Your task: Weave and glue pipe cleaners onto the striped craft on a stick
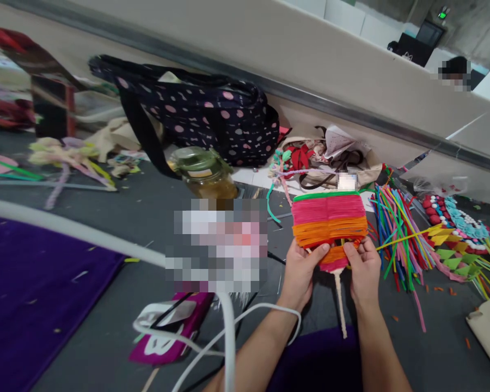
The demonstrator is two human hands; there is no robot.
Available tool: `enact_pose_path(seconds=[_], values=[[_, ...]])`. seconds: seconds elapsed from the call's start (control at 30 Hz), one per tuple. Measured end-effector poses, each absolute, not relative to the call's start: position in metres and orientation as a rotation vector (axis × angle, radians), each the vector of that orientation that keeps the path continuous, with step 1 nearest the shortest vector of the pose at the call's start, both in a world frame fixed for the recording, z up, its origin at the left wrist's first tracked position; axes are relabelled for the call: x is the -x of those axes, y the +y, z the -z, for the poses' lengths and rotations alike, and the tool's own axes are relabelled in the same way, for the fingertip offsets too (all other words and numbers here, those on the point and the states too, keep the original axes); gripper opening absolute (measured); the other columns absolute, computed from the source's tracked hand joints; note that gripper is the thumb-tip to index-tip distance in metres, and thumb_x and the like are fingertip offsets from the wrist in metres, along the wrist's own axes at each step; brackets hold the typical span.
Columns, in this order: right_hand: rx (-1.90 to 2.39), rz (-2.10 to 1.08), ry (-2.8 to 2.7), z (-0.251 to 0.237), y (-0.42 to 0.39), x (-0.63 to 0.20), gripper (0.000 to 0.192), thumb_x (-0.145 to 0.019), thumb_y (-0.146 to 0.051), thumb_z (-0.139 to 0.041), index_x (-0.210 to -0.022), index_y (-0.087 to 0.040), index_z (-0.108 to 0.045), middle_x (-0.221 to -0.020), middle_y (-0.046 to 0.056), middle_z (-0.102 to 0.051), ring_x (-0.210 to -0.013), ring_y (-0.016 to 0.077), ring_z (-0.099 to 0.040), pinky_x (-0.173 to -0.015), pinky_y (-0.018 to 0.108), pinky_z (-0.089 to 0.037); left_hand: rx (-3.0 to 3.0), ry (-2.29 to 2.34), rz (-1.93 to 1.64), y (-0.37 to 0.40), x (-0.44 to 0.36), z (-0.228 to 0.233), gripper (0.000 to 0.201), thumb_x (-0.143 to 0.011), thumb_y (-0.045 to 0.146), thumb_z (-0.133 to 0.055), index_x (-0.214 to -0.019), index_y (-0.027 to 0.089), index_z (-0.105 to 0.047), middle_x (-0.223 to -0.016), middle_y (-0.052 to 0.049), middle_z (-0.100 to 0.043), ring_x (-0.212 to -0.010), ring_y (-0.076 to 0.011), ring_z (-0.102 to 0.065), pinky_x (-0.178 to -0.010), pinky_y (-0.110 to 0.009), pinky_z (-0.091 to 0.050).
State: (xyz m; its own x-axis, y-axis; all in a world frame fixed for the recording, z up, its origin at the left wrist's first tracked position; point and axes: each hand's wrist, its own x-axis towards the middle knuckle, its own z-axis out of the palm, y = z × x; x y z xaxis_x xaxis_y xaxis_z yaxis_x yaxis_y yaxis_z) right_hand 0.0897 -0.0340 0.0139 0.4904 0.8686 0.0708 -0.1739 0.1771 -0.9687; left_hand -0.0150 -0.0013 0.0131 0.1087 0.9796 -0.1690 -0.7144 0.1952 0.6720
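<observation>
Both hands, left hand [301, 267] and right hand [364, 267], gripping woven fan [329, 220], perhaps chenille; loose stems [396, 239] beside.

The desk [118, 228] had a dark grey top that ran up to a low beige partition wall [237, 43] with a metal strip [269, 90] along its lower part. Beyond the partition, at the upper right, stood white panels and a bare concrete wall [477, 32]. A purple cloth [28, 288] covered the desk's near left corner. The light was even and soft.
</observation>
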Motion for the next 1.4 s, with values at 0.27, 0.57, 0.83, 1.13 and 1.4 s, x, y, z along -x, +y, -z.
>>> enact_pose_path(seconds=[0.27, 0.57, 0.83, 1.13, 1.4], values=[[1.147, -0.862, -0.754, -0.0133, -0.0353, -0.0861, 0.021, -0.079, -0.028, -0.070, -0.096, -0.021, -0.060, -0.094, 0.002, -0.070, -0.086, 0.0172, -0.066, -0.079, 0.032, -0.052, -0.461, 0.667, -1.307, -0.0011, 0.0174, -0.0169, 0.054, -0.057, 0.013, -0.084, -0.104, 0.018, -0.058, -0.093, -0.004, -0.074, -0.076, -0.0181, -0.071, -0.080, -0.035, -0.056], [1.141, -0.856, -0.760, -0.0107, -0.0363, -0.0855, 0.020, -0.079, -0.027, -0.070, -0.095, -0.021, -0.060, -0.092, 0.002, -0.069, -0.084, 0.0164, -0.065, -0.079, 0.031, -0.052, -0.484, 0.658, -1.307, -0.0006, 0.0189, -0.0183, 0.051, -0.058, 0.012, -0.083, -0.102, 0.018, -0.057, -0.094, -0.004, -0.074, -0.073, -0.0187, -0.072, -0.076, -0.034, -0.058], [1.152, -0.857, -0.762, -0.0112, -0.0380, -0.0825, 0.018, -0.078, -0.029, -0.070, -0.090, -0.021, -0.058, -0.084, 0.000, -0.068, -0.078, 0.0155, -0.064, -0.075, 0.029, -0.052, -0.461, 0.674, -1.359, -0.0008, 0.0189, -0.0201, 0.047, -0.061, 0.016, -0.082, -0.101, 0.018, -0.057, -0.088, -0.003, -0.074, -0.069, -0.0169, -0.071, -0.073, -0.033, -0.059], [1.142, -0.856, -0.779, -0.0115, -0.0383, -0.0802, 0.018, -0.079, -0.028, -0.069, -0.093, -0.021, -0.059, -0.090, 0.001, -0.069, -0.078, 0.0149, -0.065, -0.073, 0.029, -0.053, -0.447, 0.703, -1.423, -0.0024, 0.0191, -0.0198, 0.038, -0.059, 0.013, -0.081, -0.090, 0.016, -0.061, -0.070, 0.000, -0.073, -0.060, -0.0155, -0.069, -0.063, -0.028, -0.058], [1.118, -0.838, -0.723, -0.0113, -0.0362, -0.0815, 0.020, -0.078, -0.028, -0.070, -0.093, -0.019, -0.060, -0.089, 0.002, -0.069, -0.084, 0.0166, -0.064, -0.078, 0.032, -0.052, -0.458, 0.705, -1.325, -0.0016, 0.0201, -0.0182, 0.039, -0.061, 0.017, -0.081, -0.094, 0.017, -0.061, -0.078, -0.002, -0.074, -0.067, -0.0162, -0.069, -0.070, -0.030, -0.056]])
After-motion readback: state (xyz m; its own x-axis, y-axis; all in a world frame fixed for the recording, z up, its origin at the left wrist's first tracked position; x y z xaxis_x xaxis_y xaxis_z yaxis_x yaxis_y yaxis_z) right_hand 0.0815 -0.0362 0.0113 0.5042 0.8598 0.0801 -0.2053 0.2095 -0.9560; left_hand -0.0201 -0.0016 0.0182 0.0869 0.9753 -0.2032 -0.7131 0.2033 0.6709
